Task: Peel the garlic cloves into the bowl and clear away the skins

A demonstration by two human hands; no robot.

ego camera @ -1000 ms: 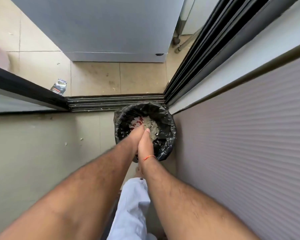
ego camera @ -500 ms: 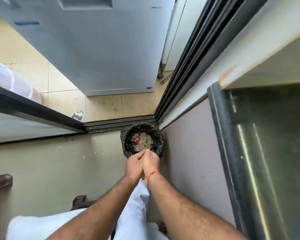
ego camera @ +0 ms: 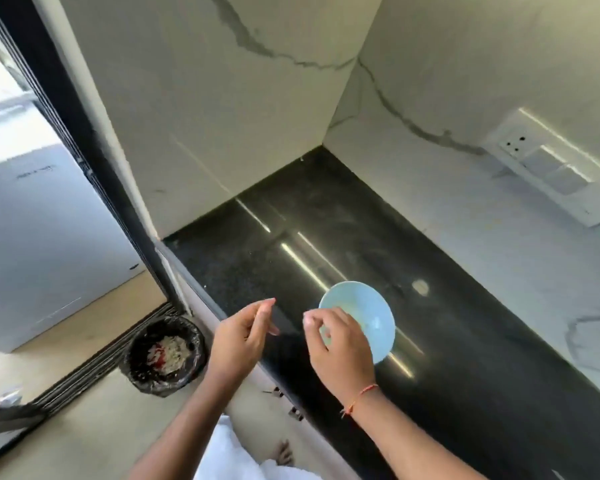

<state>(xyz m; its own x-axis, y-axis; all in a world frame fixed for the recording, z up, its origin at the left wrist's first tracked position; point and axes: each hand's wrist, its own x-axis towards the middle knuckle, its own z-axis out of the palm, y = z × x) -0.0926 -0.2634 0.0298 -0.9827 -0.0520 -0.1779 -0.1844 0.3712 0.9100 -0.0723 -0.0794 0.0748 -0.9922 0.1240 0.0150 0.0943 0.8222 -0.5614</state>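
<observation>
Bowl (ego camera: 371, 315) just behind right hand (ego camera: 340, 351); both grips loosely curled, left hand (ego camera: 238, 341) empty, right prob. too.

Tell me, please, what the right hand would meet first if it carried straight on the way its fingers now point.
Probably nothing at once: the right hand has curled fingers pointing left, toward the left hand, across a gap over the black stone counter. The left hand would likely come first. The pale blue round bowl lies behind it; depth is unclear.
</observation>
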